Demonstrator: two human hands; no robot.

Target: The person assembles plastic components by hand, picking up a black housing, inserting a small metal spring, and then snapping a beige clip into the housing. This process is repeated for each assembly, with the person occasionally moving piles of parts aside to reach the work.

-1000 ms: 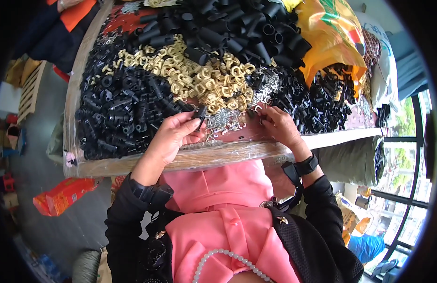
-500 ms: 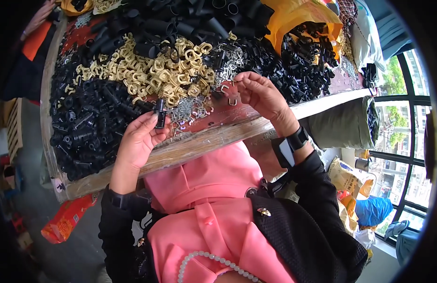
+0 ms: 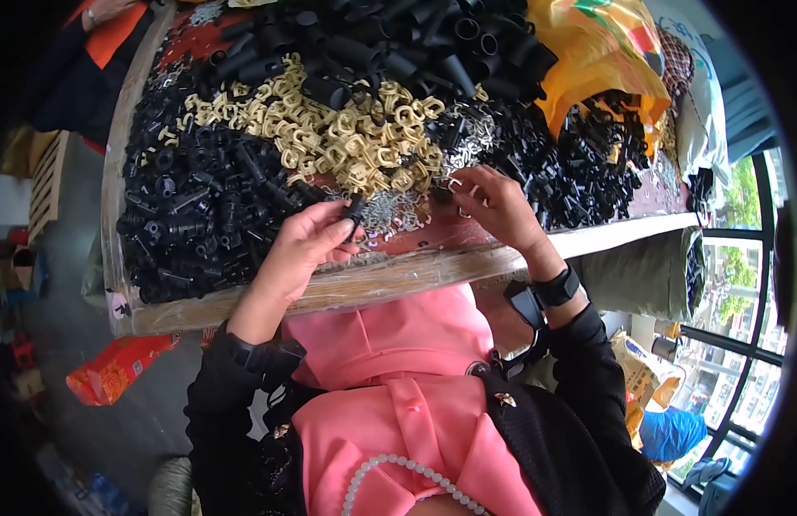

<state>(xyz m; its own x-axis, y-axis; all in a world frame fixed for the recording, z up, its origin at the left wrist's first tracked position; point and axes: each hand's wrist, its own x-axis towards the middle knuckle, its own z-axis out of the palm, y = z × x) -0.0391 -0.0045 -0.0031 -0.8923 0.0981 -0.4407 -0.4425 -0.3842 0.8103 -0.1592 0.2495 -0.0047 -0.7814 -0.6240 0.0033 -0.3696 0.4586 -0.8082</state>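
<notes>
My left hand [image 3: 305,245] is closed around a small black plastic fitting [image 3: 353,213], with the fitting sticking up past thumb and forefinger. It is above the table's front edge, beside a heap of black fittings [image 3: 187,206]. To the right, my right hand [image 3: 505,211] is closed in a pinch, with a small pale U-shaped clip [image 3: 454,183] at its fingertips. Similar metal clips [image 3: 476,146] lie in a pile just beyond those fingers. Between the hands, tiny metal pieces [image 3: 388,212] are strewn over the red tabletop [image 3: 441,232].
Cream plastic rings [image 3: 355,138] are heaped mid-table, with black tubes [image 3: 398,52] behind. A yellow bag [image 3: 605,60] stands at the back right over small black parts [image 3: 544,163]. The wooden table edge [image 3: 381,275] runs before me. Another person's hand [image 3: 110,9] shows at far left.
The view has shifted, so the table sits further right. My left hand has tilted the black fitting and brought it nearer my right hand, which has dropped lower with its fingers curled downward.
</notes>
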